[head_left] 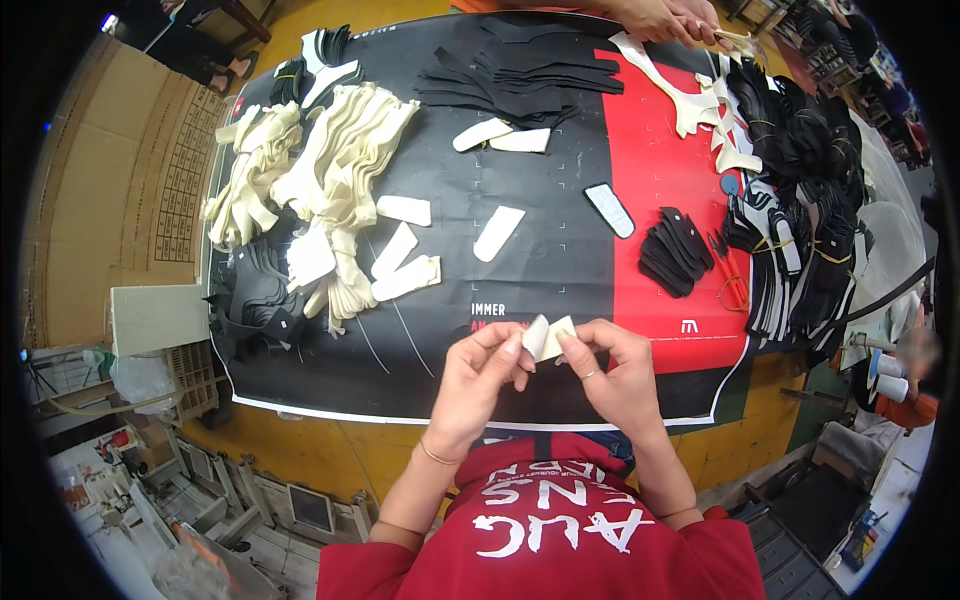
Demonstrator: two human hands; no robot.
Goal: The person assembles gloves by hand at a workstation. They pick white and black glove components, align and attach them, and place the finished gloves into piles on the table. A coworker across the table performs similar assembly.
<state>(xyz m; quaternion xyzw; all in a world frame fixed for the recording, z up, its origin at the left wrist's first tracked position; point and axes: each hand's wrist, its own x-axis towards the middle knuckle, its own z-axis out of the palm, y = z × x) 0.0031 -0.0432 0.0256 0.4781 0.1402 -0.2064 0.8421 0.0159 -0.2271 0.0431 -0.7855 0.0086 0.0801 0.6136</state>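
Close to my body, at the table's near edge, my left hand [478,378] and my right hand [614,372] pinch a small cream fabric piece [549,339] between thumbs and fingertips. The piece is bent in the middle, with a greyish edge by my left fingers; whether it is one layer or two I cannot make out. Beyond it lie a single cream strip [499,233] and a dark-edged pale pad [609,210]. Further left are several more short cream strips [404,210], and two cream pieces [520,140] overlap farther back.
Stacks of cream fabric cutouts [345,150] cover the table's left side. Black cutouts [510,80] lie at the back, with a smaller black stack [677,250] beside red-handled scissors [735,280]. Bundled black-and-white pieces [790,220] crowd the right edge. Another person's hands [680,20] work at the far side.
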